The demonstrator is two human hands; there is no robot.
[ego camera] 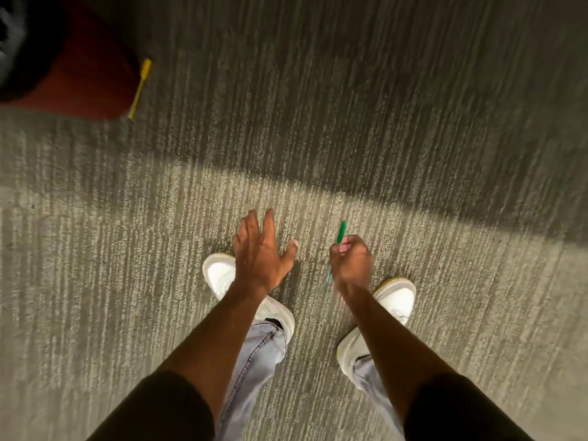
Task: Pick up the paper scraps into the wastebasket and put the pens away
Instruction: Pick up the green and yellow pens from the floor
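My right hand (351, 264) is closed around a green pen (341, 232), whose top sticks out above the fist and whose tip shows below it. My left hand (259, 249) hangs open over the carpet, fingers spread, holding nothing. A yellow pen (140, 87) lies on the carpet at the upper left, beside a red object (92, 74). No paper scraps show in this view.
Grey ribbed carpet (413, 122) covers the floor, its far half in shadow. My white shoes (219, 272) and light jeans are below the hands. A dark blurred shape (16, 43) fills the top left corner next to the red object.
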